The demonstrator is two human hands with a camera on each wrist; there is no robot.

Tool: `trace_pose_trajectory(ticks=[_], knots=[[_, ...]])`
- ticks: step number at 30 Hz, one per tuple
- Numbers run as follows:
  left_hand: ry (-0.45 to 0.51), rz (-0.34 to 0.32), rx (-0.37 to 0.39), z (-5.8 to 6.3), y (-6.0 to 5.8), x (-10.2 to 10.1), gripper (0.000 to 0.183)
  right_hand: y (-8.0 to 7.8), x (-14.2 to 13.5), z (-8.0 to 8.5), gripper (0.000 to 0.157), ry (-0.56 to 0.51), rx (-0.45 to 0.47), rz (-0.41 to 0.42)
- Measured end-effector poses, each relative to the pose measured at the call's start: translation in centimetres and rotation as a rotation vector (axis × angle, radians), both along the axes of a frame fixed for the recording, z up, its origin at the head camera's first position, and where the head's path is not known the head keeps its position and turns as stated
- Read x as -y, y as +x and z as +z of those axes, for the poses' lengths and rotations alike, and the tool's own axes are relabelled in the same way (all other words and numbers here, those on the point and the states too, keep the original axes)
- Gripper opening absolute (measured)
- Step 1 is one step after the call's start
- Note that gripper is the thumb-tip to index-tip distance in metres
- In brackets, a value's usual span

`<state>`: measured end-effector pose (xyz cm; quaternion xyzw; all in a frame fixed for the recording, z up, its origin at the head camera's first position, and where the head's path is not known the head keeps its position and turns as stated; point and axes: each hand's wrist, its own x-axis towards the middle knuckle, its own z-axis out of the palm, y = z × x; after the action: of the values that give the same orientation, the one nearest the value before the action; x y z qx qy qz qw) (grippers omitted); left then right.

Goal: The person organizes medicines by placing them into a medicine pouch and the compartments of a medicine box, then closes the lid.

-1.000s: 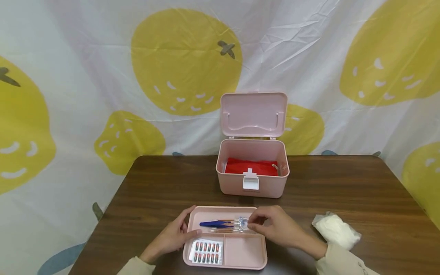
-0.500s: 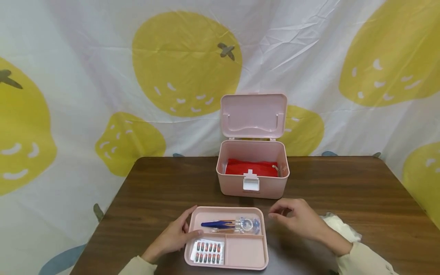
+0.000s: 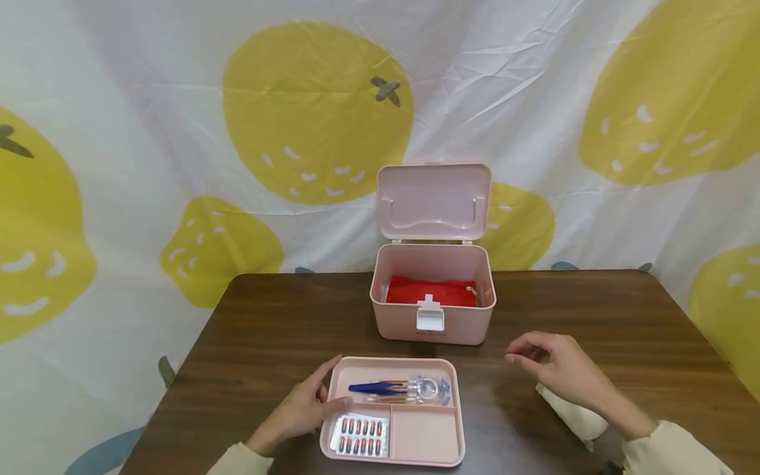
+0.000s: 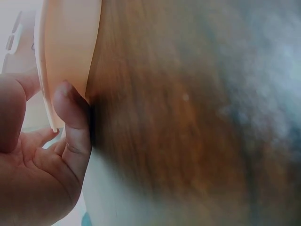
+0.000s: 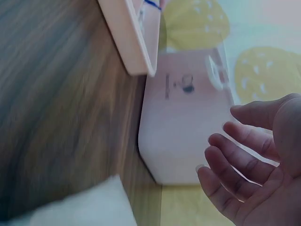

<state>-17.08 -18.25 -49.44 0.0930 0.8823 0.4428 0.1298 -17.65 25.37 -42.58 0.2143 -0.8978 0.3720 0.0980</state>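
Observation:
A pink divided tray (image 3: 424, 437) lies on the table in the head view. My left hand (image 3: 301, 404) grips its left side, thumb over the rim; in the left wrist view, fingers (image 4: 75, 127) press its outer wall. Inside the tray are a blister pack of capsules (image 3: 360, 437), blue tweezers (image 3: 373, 388), and cotton swabs (image 3: 388, 399) beside a clear wrapper with a ring shape (image 3: 429, 389). My right hand (image 3: 564, 369) hovers right of the tray, its fingers loosely bent and holding nothing. Below it, partly hidden, is a white bag (image 3: 574, 419).
Behind the tray stands a pink box (image 3: 393, 324), its lid (image 3: 433, 201) raised and a red zip pouch (image 3: 410, 290) inside. The brown table (image 3: 285, 316) ends at a lemon-patterned cloth (image 3: 320, 112) hanging at the back.
My right hand has moved away from the tray's clear wrapper, out to the right and over the white bag. My left hand stays on the tray's left side.

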Motion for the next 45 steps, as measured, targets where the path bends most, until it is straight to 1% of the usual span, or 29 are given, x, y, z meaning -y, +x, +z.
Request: trace_pose_trajectory(ticks=[2,6,7,11,14,18,20,24,28,31,33,37,40,45], knots=[[-0.001,-0.001,-0.002,0.0,0.0,-0.1,0.079,-0.1,-0.9,0.1,0.007,0.029,0.010,-0.029],[0.007,-0.005,-0.007,0.0,0.1,-0.1,0.079,-0.1,-2.7,0.4,0.001,0.086,0.073,-0.071],[0.012,-0.006,-0.008,0.0,0.1,-0.2,0.079,-0.2,-3.2,0.5,0.002,0.098,0.089,-0.076],[0.013,-0.003,-0.004,-0.1,0.0,0.0,0.080,-0.4,-4.9,0.5,0.013,0.116,0.193,-0.094],[0.013,-0.006,-0.002,-0.2,0.0,0.1,0.080,-0.6,-6.1,0.1,0.022,0.116,0.278,-0.105],[0.024,-0.015,0.002,-0.3,-0.1,0.2,0.081,-0.9,-7.8,-0.8,0.026,0.126,0.335,-0.104],[0.030,-0.015,0.004,-0.3,-0.1,0.2,0.081,-1.1,-8.6,-1.3,0.027,0.125,0.355,-0.091],[0.040,-0.020,0.009,-0.2,-0.2,0.2,0.081,-1.3,-10.0,-2.2,0.031,0.104,0.435,-0.062],[0.041,-0.023,0.016,-0.2,-0.3,0.2,0.081,-1.5,-10.8,-2.6,0.039,0.073,0.571,-0.049],[0.043,-0.022,0.021,-0.2,-0.4,0.1,0.081,-1.6,-11.3,-2.9,0.044,0.042,0.672,-0.053],[0.044,-0.023,0.023,-0.2,-0.4,0.1,0.081,-1.7,-11.5,-3.0,0.046,0.039,0.720,-0.057],[0.040,-0.026,0.023,-0.2,-0.5,0.0,0.080,-1.6,-11.9,-3.2,0.046,0.054,0.759,-0.023],[0.035,-0.025,0.025,-0.2,-0.5,0.0,0.080,-1.5,-11.9,-3.3,0.046,0.056,0.764,0.013],[0.034,-0.026,0.026,-0.3,-0.6,0.0,0.080,-1.5,-11.9,-3.5,0.052,0.008,0.793,0.045]])
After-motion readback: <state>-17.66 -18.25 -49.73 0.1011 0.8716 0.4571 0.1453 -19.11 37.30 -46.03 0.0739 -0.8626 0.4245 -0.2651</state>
